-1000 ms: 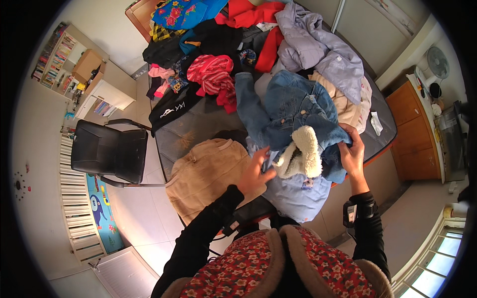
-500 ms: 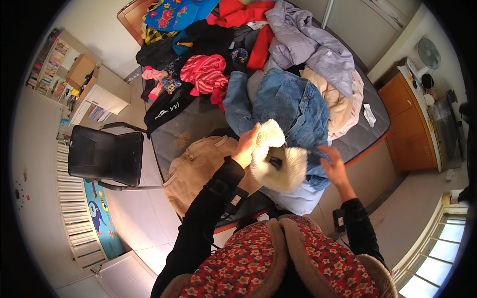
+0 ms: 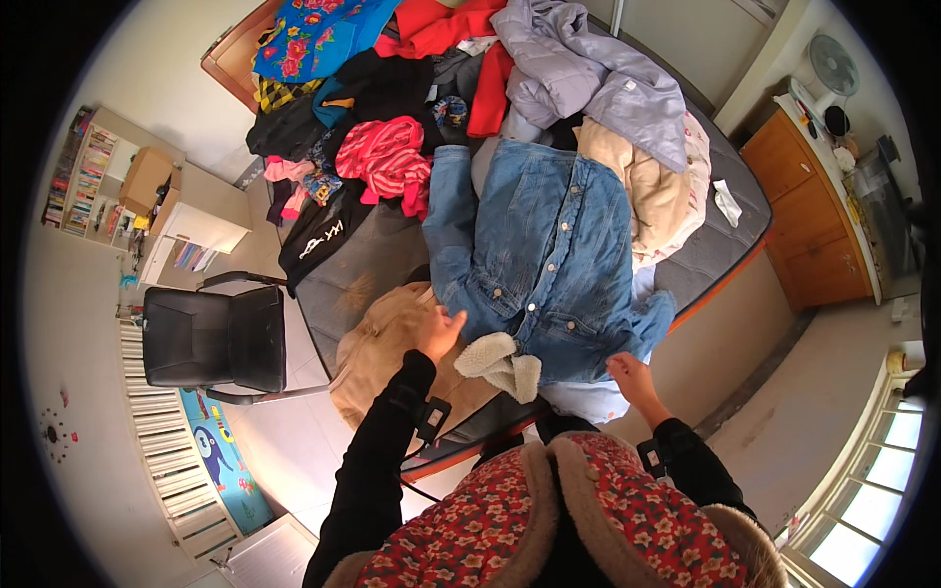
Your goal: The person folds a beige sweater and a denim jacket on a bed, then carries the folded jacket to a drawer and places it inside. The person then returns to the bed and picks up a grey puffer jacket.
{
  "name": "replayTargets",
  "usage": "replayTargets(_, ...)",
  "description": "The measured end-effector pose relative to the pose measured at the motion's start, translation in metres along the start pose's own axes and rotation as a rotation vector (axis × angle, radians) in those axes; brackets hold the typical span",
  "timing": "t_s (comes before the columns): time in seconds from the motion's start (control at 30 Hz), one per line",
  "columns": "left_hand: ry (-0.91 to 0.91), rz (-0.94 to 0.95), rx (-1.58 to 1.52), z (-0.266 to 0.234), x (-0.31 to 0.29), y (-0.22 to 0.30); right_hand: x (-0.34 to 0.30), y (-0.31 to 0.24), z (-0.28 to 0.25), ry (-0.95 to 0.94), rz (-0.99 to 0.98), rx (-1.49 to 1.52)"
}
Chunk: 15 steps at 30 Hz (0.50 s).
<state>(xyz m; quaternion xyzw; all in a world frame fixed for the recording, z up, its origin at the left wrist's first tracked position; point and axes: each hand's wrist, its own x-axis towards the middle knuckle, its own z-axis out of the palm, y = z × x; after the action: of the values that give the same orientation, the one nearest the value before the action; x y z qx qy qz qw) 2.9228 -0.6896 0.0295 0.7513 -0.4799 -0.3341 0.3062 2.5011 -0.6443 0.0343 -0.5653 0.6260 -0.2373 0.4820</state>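
A blue denim jacket (image 3: 549, 245) lies front side up and spread on the bed, its buttons facing me. Its cream fleece collar (image 3: 502, 365) points toward me, and one sleeve stretches away along the left. My left hand (image 3: 441, 333) is over a beige garment (image 3: 377, 338), just left of the collar, holding nothing, its fingers apart. At the jacket's near right shoulder, my right hand (image 3: 632, 378) has its fingers curled against the denim edge. Pale blue cloth (image 3: 588, 400) shows from under the jacket.
Heaped clothes cover the bed's far side, among them a striped red top (image 3: 382, 162) and a lilac padded coat (image 3: 627, 88). A black office chair (image 3: 216, 338) stands left of the bed. A wooden cabinet (image 3: 809, 216) is at the right.
The denim jacket has gone from bunched to laid flat, its collar now lower and nearer me. My left hand has let go of the collar and moved left and down; my right hand has moved down.
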Motion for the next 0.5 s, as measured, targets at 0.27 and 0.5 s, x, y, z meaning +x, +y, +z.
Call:
replayTargets(0.27,-0.230,-0.559,-0.362,-0.004,0.062,0.000,-0.018,0.027,-0.020,-0.272,0.821,0.217)
replayTargets(0.5,0.051,-0.769,-0.024,0.032,0.105,-0.016,0.012,0.035,-0.011,0.087,0.646,0.981)
